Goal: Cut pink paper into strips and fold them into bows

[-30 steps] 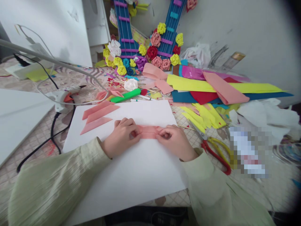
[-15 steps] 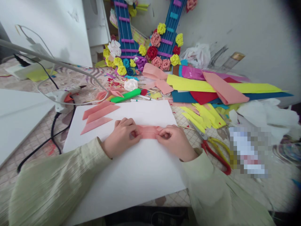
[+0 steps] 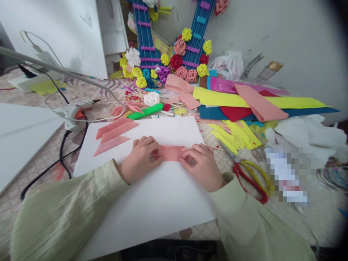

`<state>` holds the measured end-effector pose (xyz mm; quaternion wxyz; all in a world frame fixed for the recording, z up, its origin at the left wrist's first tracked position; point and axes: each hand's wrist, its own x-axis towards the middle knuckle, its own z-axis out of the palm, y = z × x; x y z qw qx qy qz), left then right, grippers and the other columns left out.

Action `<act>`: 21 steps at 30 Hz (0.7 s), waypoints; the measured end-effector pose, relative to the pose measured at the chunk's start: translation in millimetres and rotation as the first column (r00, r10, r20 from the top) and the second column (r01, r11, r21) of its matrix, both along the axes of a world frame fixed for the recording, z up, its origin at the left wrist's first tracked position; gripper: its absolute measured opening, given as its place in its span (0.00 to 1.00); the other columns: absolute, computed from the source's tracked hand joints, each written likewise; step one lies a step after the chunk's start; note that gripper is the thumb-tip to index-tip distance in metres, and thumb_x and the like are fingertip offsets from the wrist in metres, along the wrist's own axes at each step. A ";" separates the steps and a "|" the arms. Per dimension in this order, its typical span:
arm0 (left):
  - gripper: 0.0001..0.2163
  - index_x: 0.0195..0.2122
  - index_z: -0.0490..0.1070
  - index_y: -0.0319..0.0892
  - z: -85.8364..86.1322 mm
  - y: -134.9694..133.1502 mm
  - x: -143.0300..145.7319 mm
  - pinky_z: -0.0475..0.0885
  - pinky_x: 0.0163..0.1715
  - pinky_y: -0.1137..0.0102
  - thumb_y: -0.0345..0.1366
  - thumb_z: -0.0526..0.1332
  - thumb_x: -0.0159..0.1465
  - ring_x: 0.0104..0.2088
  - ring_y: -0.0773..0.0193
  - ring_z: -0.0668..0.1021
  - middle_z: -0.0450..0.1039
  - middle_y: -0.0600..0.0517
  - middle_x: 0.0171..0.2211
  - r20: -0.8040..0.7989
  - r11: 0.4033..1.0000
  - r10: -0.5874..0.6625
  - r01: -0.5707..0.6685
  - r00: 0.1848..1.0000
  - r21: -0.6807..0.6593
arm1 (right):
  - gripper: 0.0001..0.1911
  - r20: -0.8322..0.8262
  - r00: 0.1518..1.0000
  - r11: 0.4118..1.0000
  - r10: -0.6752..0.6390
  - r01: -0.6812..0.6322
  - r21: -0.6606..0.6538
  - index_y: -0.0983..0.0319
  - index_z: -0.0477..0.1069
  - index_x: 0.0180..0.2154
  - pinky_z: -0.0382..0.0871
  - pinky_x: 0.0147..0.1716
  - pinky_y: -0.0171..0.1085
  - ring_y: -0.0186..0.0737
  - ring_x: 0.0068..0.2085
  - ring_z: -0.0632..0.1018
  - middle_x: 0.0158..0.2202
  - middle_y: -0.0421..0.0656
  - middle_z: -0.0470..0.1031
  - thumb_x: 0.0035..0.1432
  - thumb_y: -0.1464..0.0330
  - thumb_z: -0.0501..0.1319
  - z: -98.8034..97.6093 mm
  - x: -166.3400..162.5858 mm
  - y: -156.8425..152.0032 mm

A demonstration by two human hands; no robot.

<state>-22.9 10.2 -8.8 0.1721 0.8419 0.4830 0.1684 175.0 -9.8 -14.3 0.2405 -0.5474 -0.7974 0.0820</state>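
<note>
A pink strip of crepe paper (image 3: 172,153) is held level between my two hands, above or on a large white sheet (image 3: 160,195). My left hand (image 3: 143,156) pinches its left end between thumb and fingers. At the right end, thumb and fingertips of my right hand (image 3: 203,163) close on the strip, the ends themselves hidden by the fingers. Several folded pink paper strips (image 3: 115,135) with slanted ends lie on the sheet's upper left, apart from my hands.
Scissors (image 3: 247,174) with red and yellow handles lie right of the sheet, near yellow paper pieces (image 3: 239,134). A glue gun (image 3: 72,116) and black cable sit left. Paper-flower-decorated blue guitar shapes (image 3: 148,36) lean at the back, beside coloured paper rolls (image 3: 261,99).
My right hand has shifted slightly, its thumb and fingers more rounded around the strip's right end. My left hand keeps its pinch, and the strip stays in nearly the same place.
</note>
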 end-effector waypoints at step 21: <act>0.06 0.24 0.61 0.41 -2.9 0.1 -0.2 0.58 0.34 0.65 0.36 0.57 0.54 0.33 0.63 0.65 0.63 0.54 0.29 0.005 1.000 0.008 -0.008 1.000 0.028 | 0.13 0.238 0.935 0.964 0.263 -0.266 -0.022 0.49 0.67 0.43 0.44 0.38 0.44 0.39 0.37 0.61 0.30 0.40 0.61 0.56 0.68 0.53 3.5 -9.5 -9.4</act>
